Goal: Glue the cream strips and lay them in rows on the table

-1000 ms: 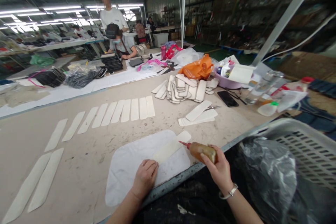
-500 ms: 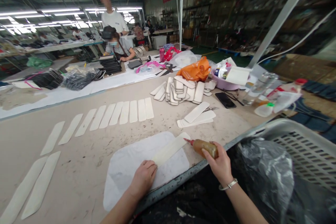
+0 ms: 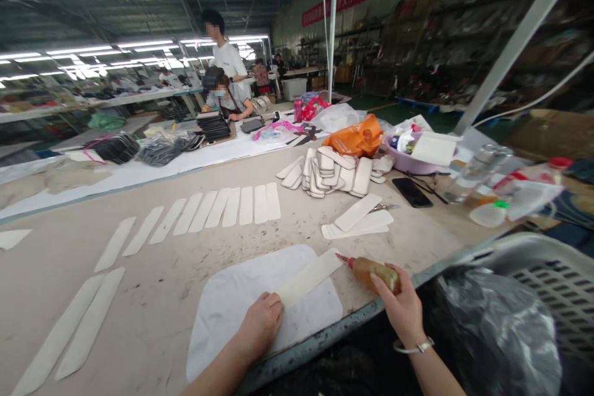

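My right hand [image 3: 403,303] is wrapped round a squeeze bottle [image 3: 375,275] of brownish liquid, tilted so its red nozzle [image 3: 344,258] is at the far end of a long off-white strip [image 3: 310,278]. Whether the tip touches the strip, I cannot tell. At the strip's near end, my left hand [image 3: 265,320] has its fingers curled down on it, hiding that end. Beneath the strip lies a white sheet [image 3: 227,297] with rounded corners. Similar strips [image 3: 247,205] stand in a row across the table, and several loose ones [image 3: 359,213] overlap beside some scissors [image 3: 384,207].
Behind the strips are a pile of dark-edged pale pieces [image 3: 325,170], an orange bag [image 3: 357,137] and a purple basin [image 3: 408,161]. A phone [image 3: 412,192] lies to the right. A plastic basket [image 3: 557,260] adjoins the table edge. Across the table, a masked person [image 3: 227,99] sits working.
My view has turned slightly, so the scene sits further right and lower. Both hands keep their places at the strip's two ends. The standing person in the background has turned sideways.
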Demonstrator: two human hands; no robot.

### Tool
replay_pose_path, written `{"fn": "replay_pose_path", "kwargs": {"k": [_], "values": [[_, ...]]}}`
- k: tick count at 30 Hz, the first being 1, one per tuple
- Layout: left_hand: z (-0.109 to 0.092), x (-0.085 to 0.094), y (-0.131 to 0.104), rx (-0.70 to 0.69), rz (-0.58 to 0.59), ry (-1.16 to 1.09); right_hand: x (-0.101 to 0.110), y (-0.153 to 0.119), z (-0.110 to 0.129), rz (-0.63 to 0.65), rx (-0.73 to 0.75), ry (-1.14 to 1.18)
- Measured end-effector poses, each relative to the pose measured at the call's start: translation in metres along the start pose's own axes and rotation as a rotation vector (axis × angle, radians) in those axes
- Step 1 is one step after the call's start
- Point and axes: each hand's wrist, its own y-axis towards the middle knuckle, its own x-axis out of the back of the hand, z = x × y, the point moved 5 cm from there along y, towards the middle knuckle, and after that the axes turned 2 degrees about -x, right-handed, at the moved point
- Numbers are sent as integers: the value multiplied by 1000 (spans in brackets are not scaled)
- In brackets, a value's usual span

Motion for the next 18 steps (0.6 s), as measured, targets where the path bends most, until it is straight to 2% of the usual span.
{"fn": "replay_pose_path", "kwargs": {"k": [7, 14, 18], "values": [[-2, -2, -1, 18, 20, 10, 16, -21, -13, 39, -124, 43], [-1, -2, 0, 6, -10, 14, -5, -53, 8, 159, -38, 172], [2, -9, 0, 0, -66, 47, -14, -57, 11, 174, 41, 140]]}}
